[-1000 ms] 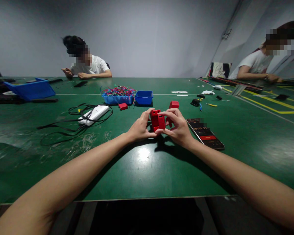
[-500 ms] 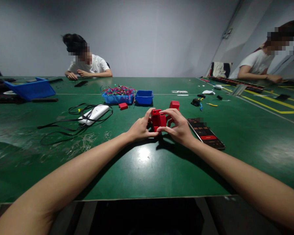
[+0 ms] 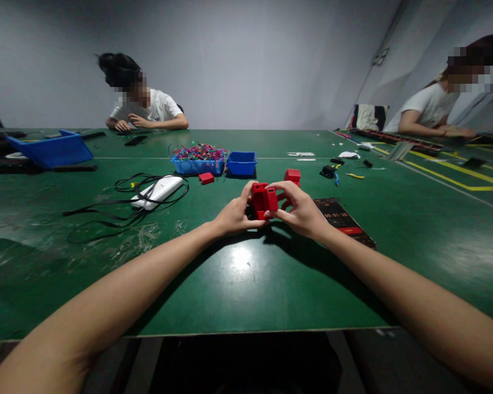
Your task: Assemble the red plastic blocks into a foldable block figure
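Between my fingertips, just above the table, is a red plastic casing (image 3: 258,203) with an open hollow facing me and small holes along its top edge. My left hand (image 3: 234,215) pinches its left side, thumb below and fingers on top. My right hand (image 3: 303,212) is closed on a red slotted block (image 3: 273,200) at the casing's right side; whether the two are separate parts or joined, I cannot tell. Behind my right fingers stands another red block (image 3: 292,175), partly covered. To the right, a phone (image 3: 345,221) showing a timer lies partly under my right wrist.
Left of my hands lies a white power strip (image 3: 158,191) with looped black cable. Farther back are a blue bin (image 3: 197,166) of coloured wires, a second blue bin (image 3: 241,164) and a red piece (image 3: 206,178). Black parts (image 3: 327,172) lie right. Two people sit beyond.
Both hands have shifted slightly left with the red casing. The slotted block on the right has tilted a little. The person across the table has leaned slightly left.
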The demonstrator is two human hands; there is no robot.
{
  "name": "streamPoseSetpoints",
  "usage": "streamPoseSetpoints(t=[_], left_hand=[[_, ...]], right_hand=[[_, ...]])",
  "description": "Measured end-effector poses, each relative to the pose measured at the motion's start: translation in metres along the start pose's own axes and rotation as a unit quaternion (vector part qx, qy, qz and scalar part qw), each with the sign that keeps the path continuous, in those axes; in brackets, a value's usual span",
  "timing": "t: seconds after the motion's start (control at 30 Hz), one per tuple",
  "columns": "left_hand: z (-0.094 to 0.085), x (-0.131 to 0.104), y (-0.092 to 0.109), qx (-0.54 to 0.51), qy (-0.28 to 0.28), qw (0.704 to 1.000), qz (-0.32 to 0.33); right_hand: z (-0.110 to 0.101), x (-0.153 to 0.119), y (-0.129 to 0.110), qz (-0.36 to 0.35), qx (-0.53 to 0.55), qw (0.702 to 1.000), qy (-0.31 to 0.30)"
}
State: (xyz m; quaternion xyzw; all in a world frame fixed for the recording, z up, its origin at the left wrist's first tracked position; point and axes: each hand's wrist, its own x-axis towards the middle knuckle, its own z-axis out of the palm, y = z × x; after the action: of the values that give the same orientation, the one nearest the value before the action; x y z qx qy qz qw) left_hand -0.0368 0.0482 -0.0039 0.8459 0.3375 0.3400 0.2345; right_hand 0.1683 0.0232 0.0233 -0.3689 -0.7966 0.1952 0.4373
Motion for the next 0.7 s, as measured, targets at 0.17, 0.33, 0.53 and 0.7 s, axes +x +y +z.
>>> streamPoseSetpoints(t=[0.17,0.33,0.53,0.7], left_hand=[[0.0,0.001,0.0,-0.019,-0.01,1.0,0.0],[-0.001,0.001,0.0,-0.038,-0.014,0.999,0.01],[0.0,0.0,-0.002,-0.039,-0.01,0.999,0.014],[0.0,0.0,-0.004,-0.031,-0.012,0.999,0.016]], right_hand=[[0.001,-0.001,0.005,0.022,0.073,0.997,-0.015],[0.002,0.0,0.011,0.032,0.124,0.991,-0.034],[0.001,0.002,0.014,0.04,0.137,0.988,-0.052],[0.001,0.0,0.016,0.016,0.08,0.996,-0.047]])
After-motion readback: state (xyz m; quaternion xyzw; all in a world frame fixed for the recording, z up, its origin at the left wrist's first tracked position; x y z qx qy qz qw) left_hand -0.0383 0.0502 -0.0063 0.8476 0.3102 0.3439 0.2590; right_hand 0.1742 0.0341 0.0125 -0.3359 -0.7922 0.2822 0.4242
